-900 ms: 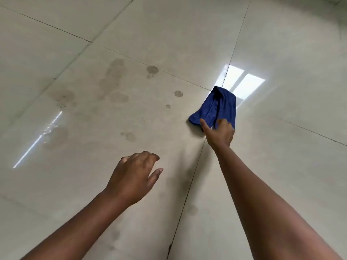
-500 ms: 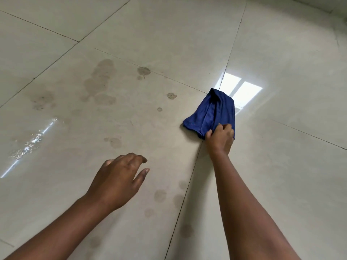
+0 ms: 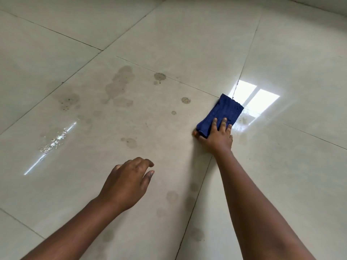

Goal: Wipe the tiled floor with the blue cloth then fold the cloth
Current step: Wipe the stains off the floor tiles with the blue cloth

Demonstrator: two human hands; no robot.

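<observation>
Pressing flat with spread fingers, the right hand (image 3: 217, 136) pins the near end of the blue cloth (image 3: 220, 114) to the tiled floor (image 3: 169, 34); the thumb pokes out at the cloth's left near corner, so the hand is laid open on the fabric rather than clenched round it.

Taking the cloth as the landmark and going from the left: far to its left a streak of glare (image 3: 50, 145) lies on the tile, with wet speckles in it. Between that streak and the cloth, and farther from the camera, sits a group of dull stains (image 3: 120, 85), and smaller round spots (image 3: 185, 100) lie just left of the cloth's far end. Nearer the camera and left of the cloth, the left hand (image 3: 127, 184) hovers palm down above the floor, fingers loosely curled, grasping nothing, its forearm running to the lower left corner. The cloth itself is a folded oblong lying slantwise across a grout line (image 3: 195, 203), its far end touching a bright window reflection (image 3: 257, 99) just to its right. The right forearm stretches straight from the lower right edge up to the cloth, wrist bent back.
</observation>
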